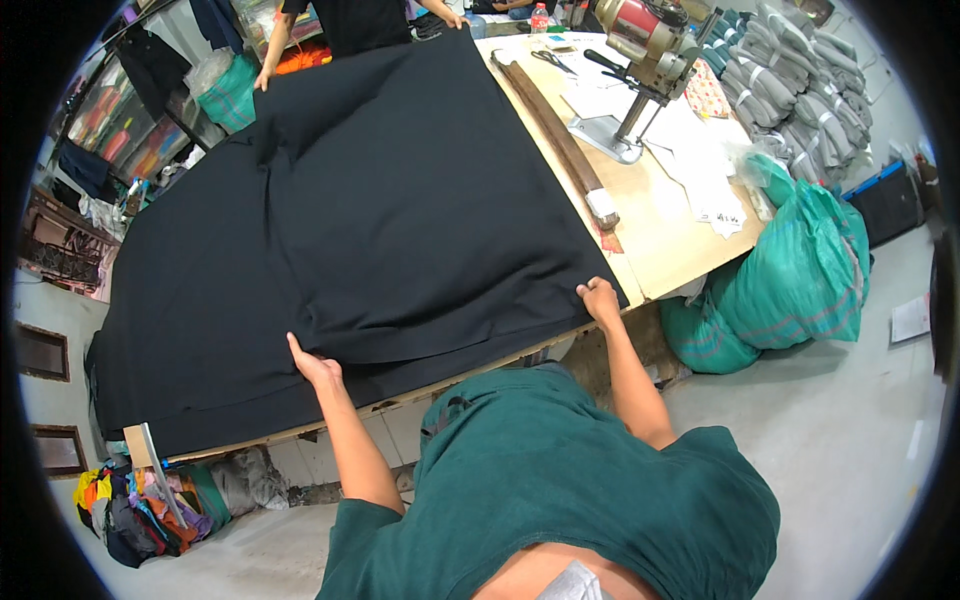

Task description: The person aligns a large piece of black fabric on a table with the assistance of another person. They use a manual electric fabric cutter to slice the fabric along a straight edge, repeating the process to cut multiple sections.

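A wide sheet of black cloth point(400, 200) lies over the table in layers, its upper layer rumpled along the near edge. My left hand point(320, 370) holds that near edge from below, thumb standing out at the left and the other fingers mostly hidden by cloth. At the near right corner of the cloth, my right hand point(600, 300) is closed in a pinch on the fabric. Across the table, another person's hands point(264, 78) hold the far edge of the same cloth.
On the wooden tabletop point(650, 255) rest a long brown bar point(560, 140), a cloth-cutting machine point(640, 60), scissors point(553, 62) and paper patterns point(700, 180). Green sacks point(800, 270) stand at the right. Grey bundles point(790, 80) are stacked behind. Colourful cloth scraps point(140, 515) lie at lower left.
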`<state>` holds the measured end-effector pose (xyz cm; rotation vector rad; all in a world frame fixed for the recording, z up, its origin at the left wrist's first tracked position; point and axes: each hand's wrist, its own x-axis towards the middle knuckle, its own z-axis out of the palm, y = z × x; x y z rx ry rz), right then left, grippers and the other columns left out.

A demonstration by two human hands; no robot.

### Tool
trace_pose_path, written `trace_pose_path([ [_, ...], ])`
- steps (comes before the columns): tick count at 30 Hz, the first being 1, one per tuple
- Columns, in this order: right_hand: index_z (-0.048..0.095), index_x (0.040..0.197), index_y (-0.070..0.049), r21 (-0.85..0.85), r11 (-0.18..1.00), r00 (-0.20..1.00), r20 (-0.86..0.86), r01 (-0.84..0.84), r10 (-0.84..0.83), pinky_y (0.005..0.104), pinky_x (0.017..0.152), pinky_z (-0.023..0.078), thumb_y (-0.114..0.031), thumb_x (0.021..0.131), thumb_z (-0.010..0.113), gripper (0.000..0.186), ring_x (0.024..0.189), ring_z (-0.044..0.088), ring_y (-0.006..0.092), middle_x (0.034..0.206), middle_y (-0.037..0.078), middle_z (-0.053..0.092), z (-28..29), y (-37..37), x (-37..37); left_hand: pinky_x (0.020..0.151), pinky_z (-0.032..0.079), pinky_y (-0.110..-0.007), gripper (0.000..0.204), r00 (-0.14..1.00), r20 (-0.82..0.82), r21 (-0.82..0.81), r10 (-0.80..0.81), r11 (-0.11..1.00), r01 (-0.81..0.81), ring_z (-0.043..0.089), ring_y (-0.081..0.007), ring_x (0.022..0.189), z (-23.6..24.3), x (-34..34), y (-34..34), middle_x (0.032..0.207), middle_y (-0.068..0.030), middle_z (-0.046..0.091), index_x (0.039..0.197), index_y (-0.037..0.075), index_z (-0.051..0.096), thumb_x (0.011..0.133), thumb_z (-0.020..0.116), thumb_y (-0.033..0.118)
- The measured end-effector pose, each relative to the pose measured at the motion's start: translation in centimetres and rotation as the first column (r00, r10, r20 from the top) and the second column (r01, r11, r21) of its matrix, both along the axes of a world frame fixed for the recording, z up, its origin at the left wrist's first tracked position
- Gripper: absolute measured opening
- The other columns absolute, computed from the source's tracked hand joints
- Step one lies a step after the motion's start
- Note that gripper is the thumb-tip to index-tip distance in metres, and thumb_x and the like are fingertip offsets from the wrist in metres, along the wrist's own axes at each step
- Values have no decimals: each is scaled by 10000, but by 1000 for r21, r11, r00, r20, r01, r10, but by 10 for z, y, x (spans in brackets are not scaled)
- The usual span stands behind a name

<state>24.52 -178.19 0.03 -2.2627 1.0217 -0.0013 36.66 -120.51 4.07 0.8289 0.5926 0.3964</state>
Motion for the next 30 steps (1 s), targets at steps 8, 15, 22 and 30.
trace_pose_path([
  [8, 659, 1108, -8, 342, 939, 792, 581, -28, -188, 373, 937, 483, -202, 1038, 638, 207, 991, 611, 184, 1015, 69, 683, 77, -72, 37, 949, 561, -356, 558, 997, 56, 388, -44, 922, 19, 692, -216, 1028, 106, 18, -2, 1138, -142, 724, 1068, -107, 706, 1041, 683, 450],
  [15, 665, 1055, 8, -209, 976, 526, 838, 64, 145, 343, 722, 503, -182, 1084, 607, 200, 777, 645, 210, 867, 91, 700, 182, -67, 20, 945, 565, -354, 677, 961, 155, 463, 229, 842, -276, 678, -215, 1025, 105, -25, 18, 1153, -155, 710, 1144, -144, 679, 1062, 613, 525],
  [22, 661, 1072, -85, -265, 918, 890, 426, 296, -164, 526, 804, 530, -318, 1064, 591, 244, 953, 720, 426, 979, 176, 761, 60, -48, -36, 592, 477, -310, 591, 901, -422, 515, 102, 845, 145, 576, -149, 691, -52, -127, 44, 856, -33, 662, 980, 16, 669, 1052, 591, 597],
  [30, 646, 1122, -86, -274, 925, 964, 116, 264, -241, 533, 865, 526, -314, 1045, 621, 242, 1048, 696, 422, 1141, 176, 734, -20, -54, -53, 639, 509, -311, 514, 841, -538, 387, -54, 871, 303, 652, -175, 730, -101, -138, 60, 922, -64, 693, 1067, 10, 640, 1041, 658, 523],
])
